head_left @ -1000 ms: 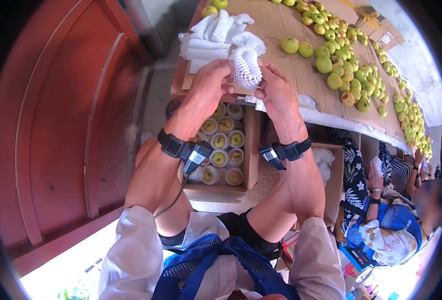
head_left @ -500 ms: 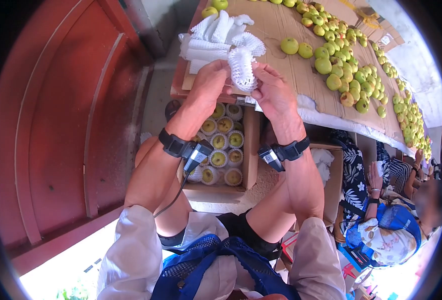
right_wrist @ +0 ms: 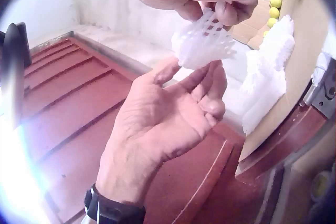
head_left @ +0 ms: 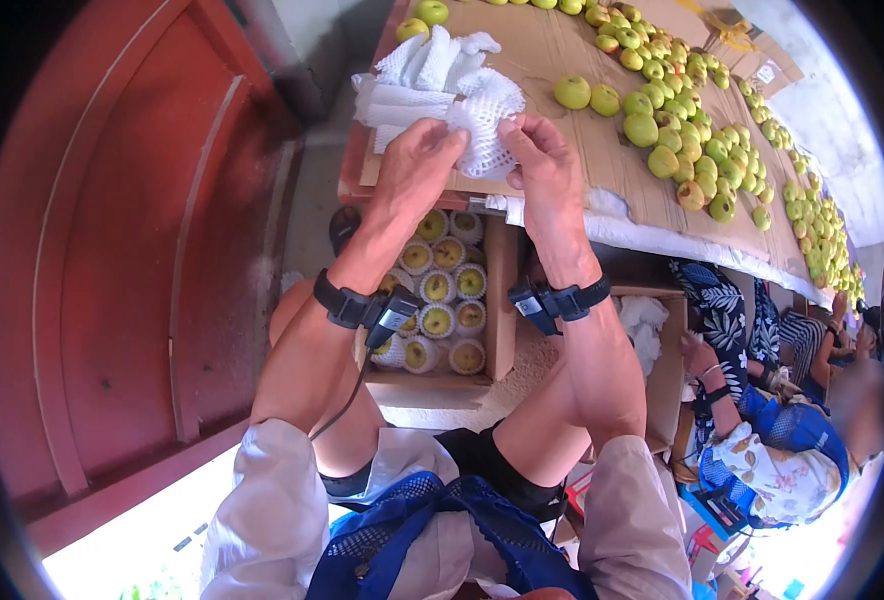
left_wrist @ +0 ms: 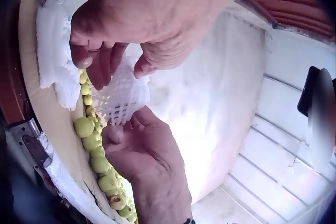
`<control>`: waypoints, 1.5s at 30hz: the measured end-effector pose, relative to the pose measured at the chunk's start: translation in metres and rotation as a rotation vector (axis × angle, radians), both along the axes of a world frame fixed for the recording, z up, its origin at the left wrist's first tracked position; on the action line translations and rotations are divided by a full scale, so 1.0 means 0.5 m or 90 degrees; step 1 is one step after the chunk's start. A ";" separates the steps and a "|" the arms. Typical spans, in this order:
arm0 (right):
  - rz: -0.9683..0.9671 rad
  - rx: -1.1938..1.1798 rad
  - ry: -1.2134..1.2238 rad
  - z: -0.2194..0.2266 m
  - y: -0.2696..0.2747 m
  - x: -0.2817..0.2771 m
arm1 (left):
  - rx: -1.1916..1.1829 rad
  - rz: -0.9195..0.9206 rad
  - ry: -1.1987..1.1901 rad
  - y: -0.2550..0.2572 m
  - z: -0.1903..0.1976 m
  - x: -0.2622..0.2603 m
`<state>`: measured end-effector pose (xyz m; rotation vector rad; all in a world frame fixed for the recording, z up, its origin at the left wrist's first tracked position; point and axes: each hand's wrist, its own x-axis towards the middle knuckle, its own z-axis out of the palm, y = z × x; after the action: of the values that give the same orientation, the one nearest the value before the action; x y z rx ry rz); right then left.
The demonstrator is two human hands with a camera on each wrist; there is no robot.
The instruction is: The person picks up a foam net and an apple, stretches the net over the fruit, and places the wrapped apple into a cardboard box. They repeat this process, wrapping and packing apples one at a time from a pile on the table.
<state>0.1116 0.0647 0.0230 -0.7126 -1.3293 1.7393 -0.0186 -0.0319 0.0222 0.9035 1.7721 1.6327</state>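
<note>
A white foam fruit net point(head_left: 484, 150) is spread between my two hands above the table's near edge. My left hand point(head_left: 414, 165) pinches its left side between thumb and fingers. On the other side my right hand point(head_left: 550, 170) pinches the net too. In the left wrist view the mesh of the foam net point(left_wrist: 128, 98) shows stretched, with gaps between its strands. The right wrist view has the foam net point(right_wrist: 202, 45) between the thumbs and fingers of both hands. Just behind it lies a pile of folded foam nets point(head_left: 407, 95) on the cardboard-covered table point(head_left: 542, 60).
Many loose green apples point(head_left: 682, 140) spread over the table's right side. Below the hands stands a carton point(head_left: 502, 300) of apples in foam nets. Another carton point(head_left: 670, 370) holds white foam. A red door point(head_left: 112, 250) is at left; a person point(head_left: 782, 450) sits at right.
The foam net, narrow half a second ago, is now spread wider between my hands. My right hand has turned slightly, its fingers higher on the net. The person at right has lowered a hand.
</note>
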 end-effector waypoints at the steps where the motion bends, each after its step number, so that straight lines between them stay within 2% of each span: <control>1: 0.016 -0.002 0.005 0.003 -0.002 0.002 | -0.003 0.011 0.017 -0.001 -0.001 -0.002; 7: 0.009 0.103 -0.027 0.027 -0.017 0.007 | 0.027 0.071 0.156 0.001 -0.010 -0.020; 10: 0.030 0.131 0.031 0.015 -0.009 -0.001 | 0.041 0.096 0.222 0.003 -0.014 -0.026; 13: 0.074 0.073 0.061 0.020 -0.008 0.006 | 0.033 0.124 0.267 0.000 -0.011 -0.021; 16: 0.182 -0.120 0.123 0.023 -0.002 0.016 | 0.042 0.149 0.309 -0.004 -0.004 -0.016; 19: 0.255 -0.216 0.117 0.023 -0.004 0.019 | 0.057 0.169 0.344 -0.006 0.004 -0.009; 22: 0.318 -0.224 0.082 0.025 -0.003 0.020 | 0.063 0.166 0.359 -0.013 0.015 -0.005; 28: 0.280 -0.248 0.057 0.005 0.018 0.021 | 0.062 0.144 0.408 -0.017 0.020 0.001; 30: 0.242 -0.195 0.050 0.008 0.019 0.021 | 0.045 0.141 0.461 -0.017 0.017 0.004; 34: 0.143 -0.073 0.061 0.008 0.017 0.012 | 0.058 0.112 0.450 -0.008 -0.012 0.004; 37: 0.133 -0.129 0.120 0.015 0.009 0.008 | 0.071 0.110 0.463 -0.008 -0.013 0.005; 41: 0.216 -0.202 0.095 -0.005 0.029 0.016 | 0.076 0.136 0.508 -0.013 -0.003 -0.002; 45: 0.275 -0.242 0.046 0.022 0.017 0.020 | 0.080 0.143 0.506 -0.018 0.005 -0.005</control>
<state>0.1215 0.0734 0.0340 -0.5854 -1.1735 2.3828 -0.0213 -0.0409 0.0244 1.6233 2.3671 1.6555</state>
